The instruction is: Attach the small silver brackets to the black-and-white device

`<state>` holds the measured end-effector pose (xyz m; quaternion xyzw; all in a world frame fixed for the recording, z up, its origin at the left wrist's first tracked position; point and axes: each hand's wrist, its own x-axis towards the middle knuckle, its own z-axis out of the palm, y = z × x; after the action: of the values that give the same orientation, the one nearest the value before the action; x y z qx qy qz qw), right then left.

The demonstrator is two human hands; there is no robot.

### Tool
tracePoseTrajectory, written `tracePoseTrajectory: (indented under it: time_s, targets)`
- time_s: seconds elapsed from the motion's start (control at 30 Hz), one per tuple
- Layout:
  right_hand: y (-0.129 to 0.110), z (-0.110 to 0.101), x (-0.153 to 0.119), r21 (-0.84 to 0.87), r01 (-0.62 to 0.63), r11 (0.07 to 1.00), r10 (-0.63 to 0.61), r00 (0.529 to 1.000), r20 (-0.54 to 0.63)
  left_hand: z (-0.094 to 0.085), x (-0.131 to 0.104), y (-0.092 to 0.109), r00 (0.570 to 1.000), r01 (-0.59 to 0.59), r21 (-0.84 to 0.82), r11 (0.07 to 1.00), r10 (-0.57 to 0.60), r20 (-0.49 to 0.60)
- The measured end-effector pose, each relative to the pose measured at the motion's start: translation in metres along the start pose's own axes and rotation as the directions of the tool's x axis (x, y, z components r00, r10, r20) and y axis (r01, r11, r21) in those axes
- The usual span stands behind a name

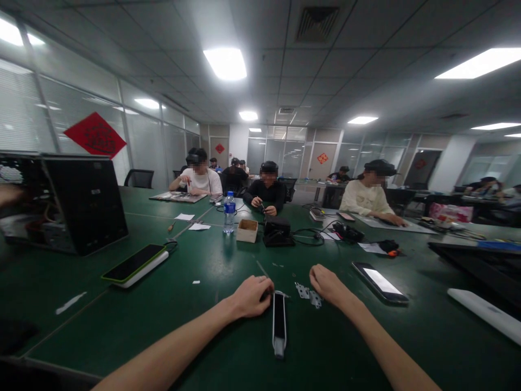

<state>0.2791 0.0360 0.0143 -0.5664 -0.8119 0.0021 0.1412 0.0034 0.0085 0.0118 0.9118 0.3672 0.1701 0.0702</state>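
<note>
My left hand [253, 296] rests on the green table with its fingers curled in. Its fingertips are beside the upper end of a long, narrow black object with a pale frame and a grey end [279, 323]. My right hand [325, 283] is closed, the back of the hand facing up. Just left of it lie small silver metal plates with holes [309, 295], which look like hinges. Whatever either hand may be gripping is hidden by the fingers.
Beyond my hands stand a small cardboard box [247, 231], a water bottle [229, 213] and a black case [277, 230]. Phones [380, 282] lie to either side. A computer case [87, 203] stands left. Several people sit across the table.
</note>
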Motion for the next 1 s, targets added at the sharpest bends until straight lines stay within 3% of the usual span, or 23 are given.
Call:
tracePoseTrajectory:
  time_s: [0.17, 0.43, 0.67, 0.9, 1.0]
  targets:
    - [-0.038, -0.005, -0.010, 0.164, 0.216, 0.962, -0.192, 0.970, -0.151, 0.006, 0.001, -0.001, 0.995, 0.014, 0.041, 0.999, -0.010, -0.099]
    - [-0.095, -0.001, -0.024, 0.335, 0.304, 0.892, -0.279, 0.952, -0.122, 0.016, 0.003, -0.002, 0.969, -0.057, 0.039, 0.998, 0.064, -0.238]
    - [-0.103, 0.005, -0.026, 0.506, 0.184, 0.842, -0.129, 0.981, -0.143, 0.023, 0.004, -0.005, 0.922, -0.152, 0.059, 0.987, 0.163, -0.351]
    - [-0.106, 0.014, -0.022, 0.749, 0.082, 0.658, 0.035, 0.990, -0.139, 0.019, 0.003, -0.002, 0.890, -0.167, -0.013, 0.986, 0.145, -0.433]
    - [-0.104, 0.013, -0.023, 0.737, 0.075, 0.672, 0.055, 0.987, -0.151, 0.019, 0.004, -0.001, 0.873, -0.176, -0.060, 0.983, 0.128, -0.472]
